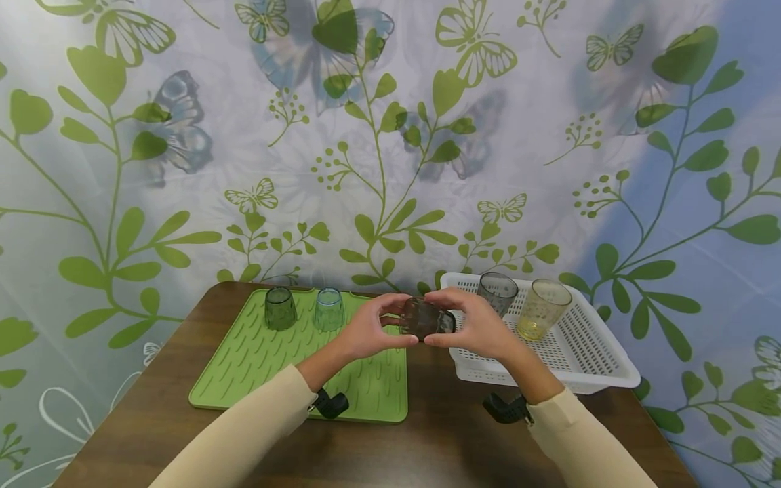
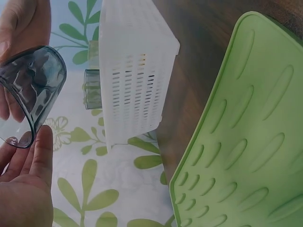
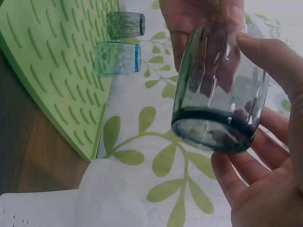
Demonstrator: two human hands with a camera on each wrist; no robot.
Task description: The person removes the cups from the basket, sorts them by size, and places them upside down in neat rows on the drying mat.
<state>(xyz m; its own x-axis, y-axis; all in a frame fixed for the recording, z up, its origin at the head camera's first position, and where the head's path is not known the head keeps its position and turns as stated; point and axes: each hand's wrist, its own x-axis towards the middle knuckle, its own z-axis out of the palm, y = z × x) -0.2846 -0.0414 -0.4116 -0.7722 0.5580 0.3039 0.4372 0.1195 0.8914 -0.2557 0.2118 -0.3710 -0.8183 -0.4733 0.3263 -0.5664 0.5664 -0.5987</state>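
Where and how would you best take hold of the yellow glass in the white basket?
Probably with the right hand, by the upper wall below the rim, from above and the right: the yellow glass sits mouth up in the white basket, with the grey glass close on its left.

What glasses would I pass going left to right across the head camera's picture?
Dark green glass → blue-rimmed glass → held dark glass, between the left hand and right hand → gray glass → yellow glass.

Glossy glass tumbler [image 3: 218, 97], plastic basket [image 2: 135, 49]
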